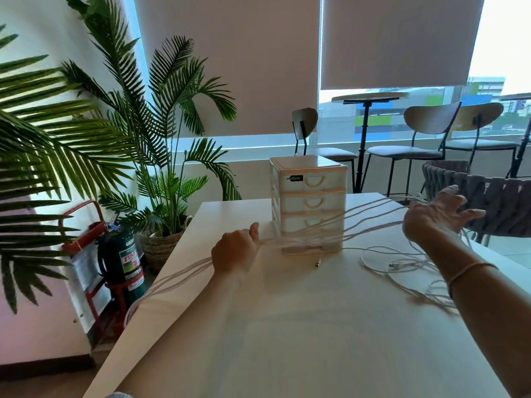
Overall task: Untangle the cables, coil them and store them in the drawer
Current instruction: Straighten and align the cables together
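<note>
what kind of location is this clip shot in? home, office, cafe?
Likely a cafe or office lounge, not a home. A tall round table with matching chairs stands by a wide window with roller blinds, and a fire extinguisher sits in a red stand beside potted palms.

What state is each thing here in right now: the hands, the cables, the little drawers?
left hand: fist closed round the cable strands
right hand: fingers spread, strands running to it; grip blurred
stretched cable strands: pulled out between the hands, motion-blurred
loose cables: lying tangled on the table
drawer unit: upright, all three drawers closed
</note>
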Demonstrator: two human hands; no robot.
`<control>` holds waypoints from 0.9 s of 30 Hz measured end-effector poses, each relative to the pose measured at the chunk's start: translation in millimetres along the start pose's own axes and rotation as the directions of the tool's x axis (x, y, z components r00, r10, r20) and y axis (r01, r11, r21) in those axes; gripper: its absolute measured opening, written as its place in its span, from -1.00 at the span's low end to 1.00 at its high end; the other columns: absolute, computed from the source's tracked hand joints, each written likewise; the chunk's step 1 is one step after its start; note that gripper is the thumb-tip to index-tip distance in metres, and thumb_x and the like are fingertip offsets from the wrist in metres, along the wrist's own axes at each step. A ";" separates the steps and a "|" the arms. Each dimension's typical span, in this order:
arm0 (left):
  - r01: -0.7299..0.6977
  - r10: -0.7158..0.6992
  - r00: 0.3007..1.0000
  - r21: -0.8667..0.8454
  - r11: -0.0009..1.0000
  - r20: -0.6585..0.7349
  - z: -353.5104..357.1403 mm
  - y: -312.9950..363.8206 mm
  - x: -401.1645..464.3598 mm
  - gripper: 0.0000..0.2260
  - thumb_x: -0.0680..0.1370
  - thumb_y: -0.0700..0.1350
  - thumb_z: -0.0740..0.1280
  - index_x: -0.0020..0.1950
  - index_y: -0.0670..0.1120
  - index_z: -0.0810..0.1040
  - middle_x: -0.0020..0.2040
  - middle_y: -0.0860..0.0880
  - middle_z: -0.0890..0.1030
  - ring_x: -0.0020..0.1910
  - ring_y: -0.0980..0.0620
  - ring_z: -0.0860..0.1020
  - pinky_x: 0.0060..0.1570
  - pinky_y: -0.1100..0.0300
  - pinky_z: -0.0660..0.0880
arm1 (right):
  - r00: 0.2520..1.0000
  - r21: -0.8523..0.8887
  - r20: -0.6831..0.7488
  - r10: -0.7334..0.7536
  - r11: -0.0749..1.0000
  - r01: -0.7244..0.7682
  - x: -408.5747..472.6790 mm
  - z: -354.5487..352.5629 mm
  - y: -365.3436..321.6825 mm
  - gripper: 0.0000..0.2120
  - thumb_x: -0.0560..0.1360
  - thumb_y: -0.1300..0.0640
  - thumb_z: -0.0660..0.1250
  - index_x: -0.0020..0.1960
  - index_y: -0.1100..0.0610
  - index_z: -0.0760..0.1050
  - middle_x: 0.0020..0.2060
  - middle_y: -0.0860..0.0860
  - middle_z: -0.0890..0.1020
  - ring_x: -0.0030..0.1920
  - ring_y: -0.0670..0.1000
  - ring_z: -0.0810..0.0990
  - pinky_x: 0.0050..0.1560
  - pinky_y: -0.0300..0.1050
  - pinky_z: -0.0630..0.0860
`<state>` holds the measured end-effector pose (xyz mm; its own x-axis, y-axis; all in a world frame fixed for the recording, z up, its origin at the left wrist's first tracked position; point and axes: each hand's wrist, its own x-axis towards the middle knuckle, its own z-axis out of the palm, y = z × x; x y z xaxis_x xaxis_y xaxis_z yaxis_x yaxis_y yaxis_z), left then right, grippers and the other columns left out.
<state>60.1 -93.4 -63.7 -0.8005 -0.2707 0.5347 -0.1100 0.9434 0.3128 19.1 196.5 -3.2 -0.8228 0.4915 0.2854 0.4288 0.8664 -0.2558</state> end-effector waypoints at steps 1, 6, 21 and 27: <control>0.007 -0.007 1.000 0.007 1.000 0.005 0.4 -0.9 -0.6 -0.50 0.63 0.11 -0.02 0.03 -0.18 0.61 -0.04 -0.22 0.64 0.01 -0.25 0.56 -0.16 0.07 0.43 | 0.998 0.093 -0.054 0.025 0.995 -0.020 6.9 2.4 3.2 -0.47 0.64 0.03 -0.06 0.50 0.27 -0.10 0.48 0.26 -0.02 0.47 0.26 -0.01 0.44 0.21 -0.04; 0.023 -0.024 0.999 0.027 0.999 0.032 0.8 -3.5 0.6 -0.51 0.63 0.10 -0.03 0.06 -0.17 0.60 -0.01 -0.22 0.63 0.04 -0.24 0.56 -0.06 0.05 0.46 | 0.977 0.033 -0.197 -0.076 0.996 0.084 21.8 -0.4 8.0 -0.53 0.60 0.08 0.04 0.49 -0.05 0.08 0.35 0.32 0.20 0.31 0.31 0.27 0.25 0.17 0.29; -0.058 0.058 0.998 -0.007 0.998 0.018 4.4 16.4 -3.0 -0.52 0.63 0.12 0.00 0.04 -0.13 0.62 -0.03 -0.20 0.65 0.02 -0.22 0.58 -0.04 0.08 0.48 | 0.612 0.261 -0.115 -0.783 0.571 0.779 -78.7 18.9 -82.6 -0.83 0.48 0.16 0.28 0.02 0.11 0.59 0.15 0.10 0.51 0.18 0.10 0.43 0.21 -0.02 0.41; -0.084 0.087 0.994 -0.042 0.996 0.060 7.1 16.4 -4.5 -0.53 0.62 0.12 0.00 0.08 -0.13 0.60 0.00 -0.22 0.63 0.03 -0.25 0.56 -0.03 0.05 0.46 | 0.591 0.580 -0.017 -0.806 0.474 0.663 -105.1 51.0 -97.3 -0.81 0.40 0.22 0.29 -0.03 0.13 0.60 -0.20 -0.01 0.63 -0.17 0.00 0.57 -0.17 -0.22 0.45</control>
<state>57.8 -75.4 -66.6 -0.8410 -0.1757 0.5117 -0.0174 0.9541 0.2990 44.8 56.1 -55.4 -0.8261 -0.4064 0.3904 -0.5582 0.6854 -0.4676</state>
